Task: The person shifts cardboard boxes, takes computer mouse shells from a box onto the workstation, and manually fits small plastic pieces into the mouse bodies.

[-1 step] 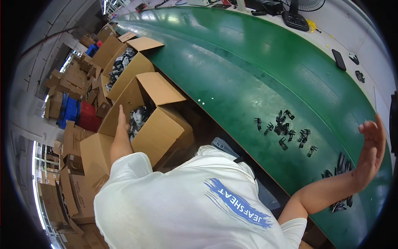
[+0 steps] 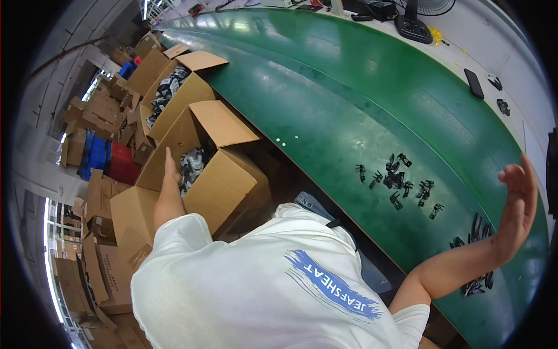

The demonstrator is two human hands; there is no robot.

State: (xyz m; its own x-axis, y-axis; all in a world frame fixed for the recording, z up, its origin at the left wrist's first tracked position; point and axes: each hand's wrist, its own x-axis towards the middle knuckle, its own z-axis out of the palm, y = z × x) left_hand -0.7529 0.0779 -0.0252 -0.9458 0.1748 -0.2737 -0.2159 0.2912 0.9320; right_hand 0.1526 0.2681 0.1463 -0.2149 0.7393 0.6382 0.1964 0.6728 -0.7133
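Observation:
My left hand (image 2: 169, 172) reaches to the rim of an open cardboard box (image 2: 224, 180) beside the table. The hand lies flat against the box's left wall with its fingers straight and nothing visible in it. Inside the box is a heap of small black and grey parts (image 2: 192, 166). My right hand (image 2: 517, 203) is raised over the green table (image 2: 325, 99) at the right, fingers apart and holding nothing. Several small black clips (image 2: 400, 180) lie scattered on the table left of that hand, and more black clips (image 2: 479, 256) lie under my right forearm.
A second open box of parts (image 2: 174, 93) stands behind the first. Stacked cardboard boxes (image 2: 99, 215) and blue and red crates (image 2: 107, 157) fill the floor at the left. A black phone (image 2: 474, 83) and a fan base (image 2: 414, 26) sit beyond the table's far edge.

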